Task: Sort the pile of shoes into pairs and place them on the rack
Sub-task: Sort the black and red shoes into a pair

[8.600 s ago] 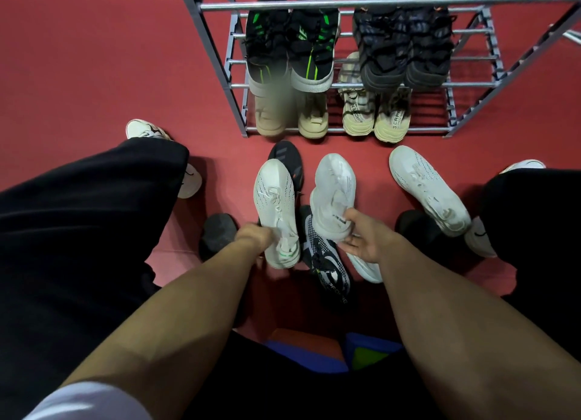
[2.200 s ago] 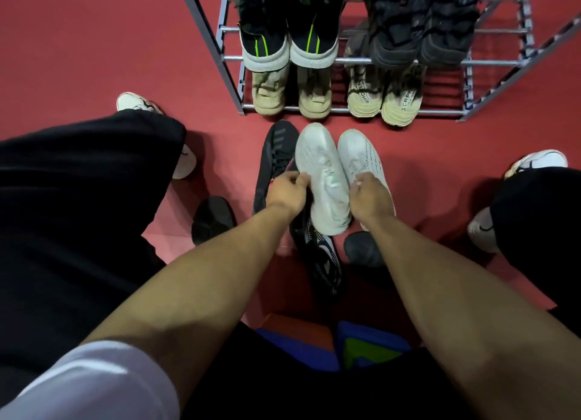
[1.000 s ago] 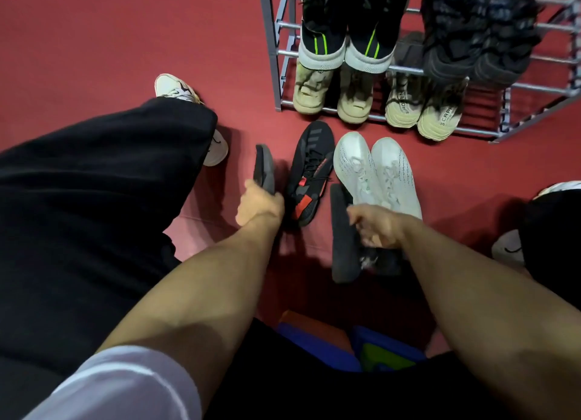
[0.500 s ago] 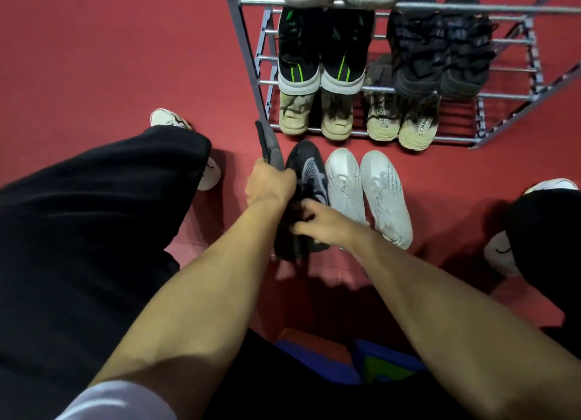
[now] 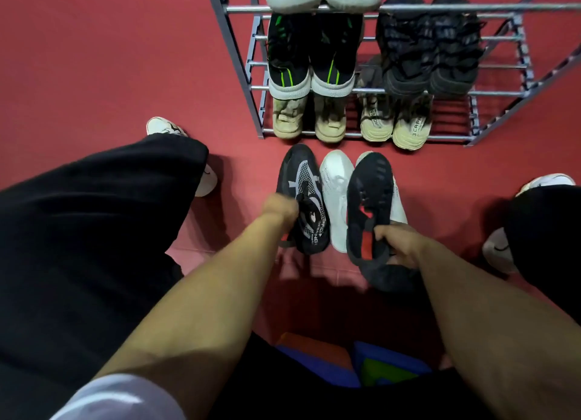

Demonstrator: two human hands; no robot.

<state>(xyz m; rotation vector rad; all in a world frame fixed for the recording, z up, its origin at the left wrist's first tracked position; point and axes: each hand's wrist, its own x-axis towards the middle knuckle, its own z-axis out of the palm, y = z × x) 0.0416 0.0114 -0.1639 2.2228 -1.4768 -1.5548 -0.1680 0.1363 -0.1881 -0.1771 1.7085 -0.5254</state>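
— Down by the foot of the rack (image 5: 239, 73), look: each hand has a dark shoe. The left hand (image 5: 279, 210) is curled round the collar of the black-and-grey shoe (image 5: 303, 196); the right hand (image 5: 397, 246) grips the heel of the black shoe with red patches (image 5: 369, 205), which is lifted over the white pair (image 5: 336, 199) on the floor.

— Are those two a pair?

— I doubt it. One has a grey mesh pattern, the other red patches. If both go up side by side, that's a mismatch on the rack. I also think I see a dark shape under the right hand, maybe another shoe; too shadowed to be sure.

— Anything else that might go awry?

— The red-patched one hangs right above the white pair, so setting it down carelessly could knock them apart. And the lower shelves look full: green-striped black shoes (image 5: 311, 57), a black laced pair (image 5: 430, 45), two beige pairs at the bottom. Squeezing more in there could push a shoe off the bars.

— Can you read any writing?

— Partly. The right-hand beige pair (image 5: 393, 124) has heel lettering, something like "SCARP". The black-and-grey shoe has white print near the heel, possibly "SPO…NET"; I can't make out the rest.
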